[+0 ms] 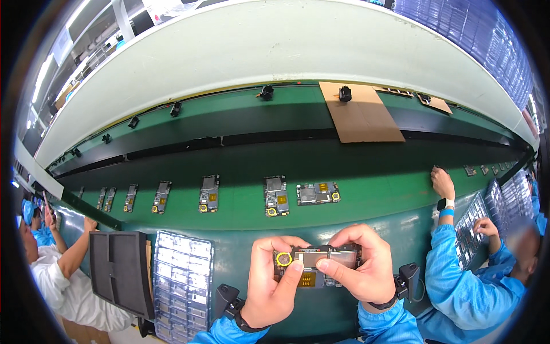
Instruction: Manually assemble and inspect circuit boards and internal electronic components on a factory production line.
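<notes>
Both my hands hold one small circuit board (316,265) with a yellow ring at its left end and a gold patch below. My left hand (273,282) grips the left end, its thumb next to the ring. My right hand (358,264) grips the right end, thumb pressing on the board's face. I hold it just in front of the green conveyor belt (366,192). The nearest boards on the belt are a horizontal board (318,194) and an upright board (275,196).
Several more boards (208,194) lie in a row along the belt to the left. A clear compartment tray (182,284) and a black tray (121,272) stand at lower left. A cardboard sheet (358,114) lies across the far belt. Co-workers sit on the left (60,275) and the right (464,275).
</notes>
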`<state>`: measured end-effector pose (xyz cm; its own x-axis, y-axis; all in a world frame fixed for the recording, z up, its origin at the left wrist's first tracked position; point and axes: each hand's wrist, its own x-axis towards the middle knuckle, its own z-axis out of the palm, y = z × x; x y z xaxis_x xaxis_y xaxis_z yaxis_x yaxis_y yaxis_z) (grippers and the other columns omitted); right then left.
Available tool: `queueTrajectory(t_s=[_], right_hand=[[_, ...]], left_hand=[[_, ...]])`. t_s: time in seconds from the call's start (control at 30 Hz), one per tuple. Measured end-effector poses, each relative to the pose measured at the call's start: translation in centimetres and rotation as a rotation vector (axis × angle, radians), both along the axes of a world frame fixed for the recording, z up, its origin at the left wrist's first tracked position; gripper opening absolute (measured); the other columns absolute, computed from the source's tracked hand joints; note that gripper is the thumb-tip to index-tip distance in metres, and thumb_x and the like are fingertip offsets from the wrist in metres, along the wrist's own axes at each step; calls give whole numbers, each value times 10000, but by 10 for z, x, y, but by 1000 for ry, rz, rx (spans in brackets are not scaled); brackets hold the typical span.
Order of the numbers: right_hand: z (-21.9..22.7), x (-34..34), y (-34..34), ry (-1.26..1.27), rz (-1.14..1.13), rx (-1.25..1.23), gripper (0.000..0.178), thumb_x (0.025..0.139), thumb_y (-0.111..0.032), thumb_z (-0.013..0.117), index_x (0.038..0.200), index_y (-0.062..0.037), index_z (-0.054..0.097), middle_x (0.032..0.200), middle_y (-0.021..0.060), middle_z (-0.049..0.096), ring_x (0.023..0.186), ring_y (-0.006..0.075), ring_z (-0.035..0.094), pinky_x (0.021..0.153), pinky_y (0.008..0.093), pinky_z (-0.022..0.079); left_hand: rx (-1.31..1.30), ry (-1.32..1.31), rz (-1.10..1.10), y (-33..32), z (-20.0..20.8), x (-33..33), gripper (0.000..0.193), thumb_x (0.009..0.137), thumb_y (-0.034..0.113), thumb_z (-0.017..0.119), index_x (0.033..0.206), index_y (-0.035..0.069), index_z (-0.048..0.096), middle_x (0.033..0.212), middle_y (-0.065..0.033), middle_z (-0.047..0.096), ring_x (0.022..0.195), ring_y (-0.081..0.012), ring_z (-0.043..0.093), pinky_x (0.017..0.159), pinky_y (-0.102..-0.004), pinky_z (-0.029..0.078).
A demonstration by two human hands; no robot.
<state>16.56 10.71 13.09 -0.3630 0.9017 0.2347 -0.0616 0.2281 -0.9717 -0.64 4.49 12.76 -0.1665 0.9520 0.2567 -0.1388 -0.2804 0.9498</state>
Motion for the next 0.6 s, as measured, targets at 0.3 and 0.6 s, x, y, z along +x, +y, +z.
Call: queueTrajectory(t_s=[0.3, 0.6], right_hand=[[-10, 4, 6, 26, 31, -67, 238, 886, -28, 776, 1073, 2, 632, 954, 71, 710, 873, 93, 669, 732, 257, 544], [-21, 6, 7, 75, -14, 45, 302, 853, -27, 808, 1070, -6, 599, 979, 78, 689, 848, 85, 657, 724, 259, 549]], left_hand=[[-103, -202, -101, 2, -14, -8, 332, 986, -44, 531, 1240, 63, 345, 1241, -207, 549, 1115, -206, 608, 987, -357, 507], [-46, -51, -75, 7, -16, -2, 305, 984, -37, 547, 1209, 58, 364, 1189, -199, 580, 1083, -190, 613, 966, -345, 513]])
